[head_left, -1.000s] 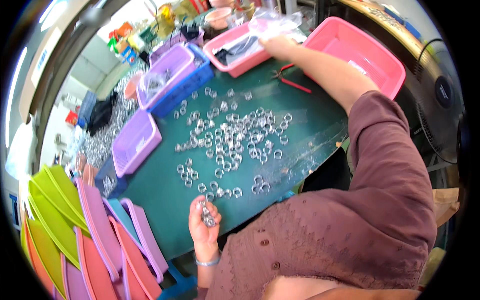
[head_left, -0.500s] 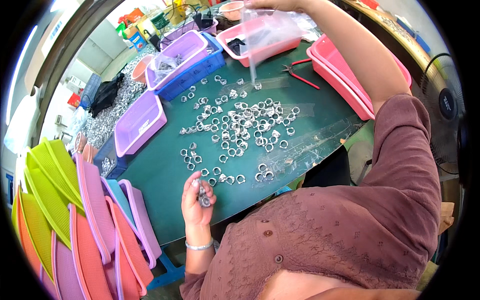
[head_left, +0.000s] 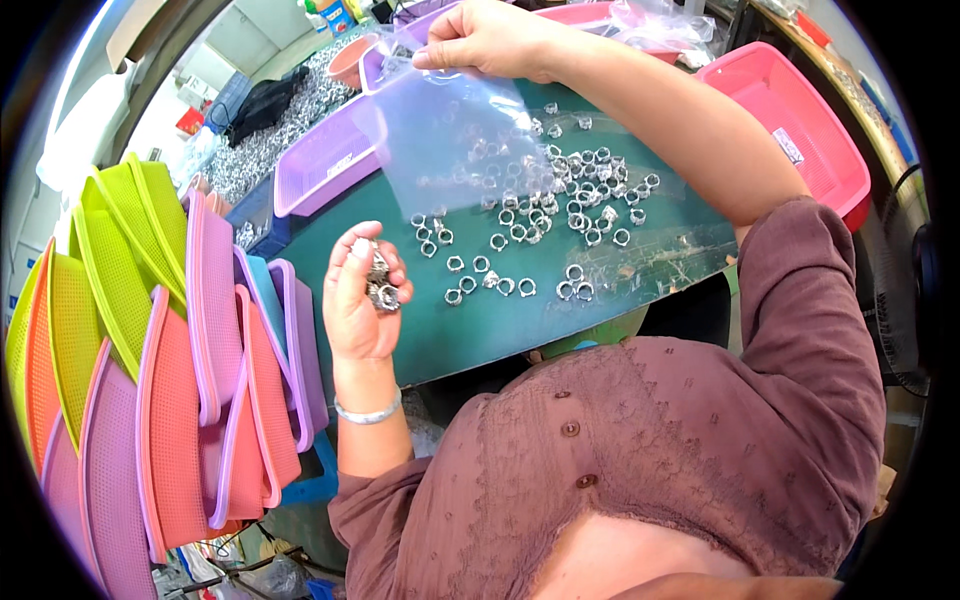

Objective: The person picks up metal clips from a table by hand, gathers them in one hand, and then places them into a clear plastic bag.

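Observation:
My left hand (head_left: 358,318) is closed around several silver rings (head_left: 382,294), held over the near left edge of the green table (head_left: 470,340). At the far side my right hand (head_left: 492,40) pinches the top edge of a clear plastic bag (head_left: 440,145). The bag hangs flat and looks empty, and rings show through it. Many loose silver rings (head_left: 605,178) lie scattered on the table beneath and right of the bag. Nearer to me sits a small cluster of 3 rings (head_left: 574,290).
Stacked green, orange, pink and purple plastic baskets (head_left: 175,430) crowd the left. A purple tray (head_left: 325,175) stands behind my left hand, beside a large heap of silver pieces (head_left: 275,125). A pink tray (head_left: 820,170) is at the right, and a fan (head_left: 905,290) stands beyond it.
My right hand has brought the plastic bag leftward from over the pink tray, across the rings. My left hand still holds its rings. The whole view has shifted.

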Demonstrator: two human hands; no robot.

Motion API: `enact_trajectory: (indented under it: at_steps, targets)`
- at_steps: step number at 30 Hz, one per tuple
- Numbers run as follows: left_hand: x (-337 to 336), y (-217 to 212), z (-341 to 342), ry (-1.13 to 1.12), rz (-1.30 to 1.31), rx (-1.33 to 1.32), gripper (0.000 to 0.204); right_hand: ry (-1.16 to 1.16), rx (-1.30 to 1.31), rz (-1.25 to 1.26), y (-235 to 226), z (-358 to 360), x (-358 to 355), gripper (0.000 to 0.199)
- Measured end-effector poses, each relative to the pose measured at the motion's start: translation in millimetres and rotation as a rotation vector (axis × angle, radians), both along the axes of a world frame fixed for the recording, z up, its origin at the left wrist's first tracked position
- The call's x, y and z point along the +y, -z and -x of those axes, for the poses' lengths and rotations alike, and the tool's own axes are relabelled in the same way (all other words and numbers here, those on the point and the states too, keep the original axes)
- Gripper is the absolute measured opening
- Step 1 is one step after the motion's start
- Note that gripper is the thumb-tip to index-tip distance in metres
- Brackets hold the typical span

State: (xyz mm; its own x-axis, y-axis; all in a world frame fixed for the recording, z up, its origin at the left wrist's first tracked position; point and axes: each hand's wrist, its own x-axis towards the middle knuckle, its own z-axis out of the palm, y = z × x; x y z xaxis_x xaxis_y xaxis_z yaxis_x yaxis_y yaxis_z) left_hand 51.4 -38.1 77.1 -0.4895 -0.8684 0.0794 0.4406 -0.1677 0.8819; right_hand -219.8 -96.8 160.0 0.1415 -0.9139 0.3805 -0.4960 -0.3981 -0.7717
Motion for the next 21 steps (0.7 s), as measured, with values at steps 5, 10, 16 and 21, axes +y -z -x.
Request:
enact_trajectory:
  at_steps: [5,10,16,21]
  targets:
    - [-3,7,-15,-0.003,-0.107,-0.004,0.022,-0.172,-0.097,-0.148,2,-4,5,0.007]
    - [-7,10,-2,0.047,-0.129,-0.011,0.021,-0.070,-0.066,-0.125,5,-3,21,0.008]
    - [-3,18,6,0.040,-0.152,-0.070,0.020,0.192,0.115,0.086,-9,58,38,0.019]
    - [-10,34,6,0.049,-0.194,-0.096,0.020,0.725,-0.089,0.300,-56,188,51,0.005]
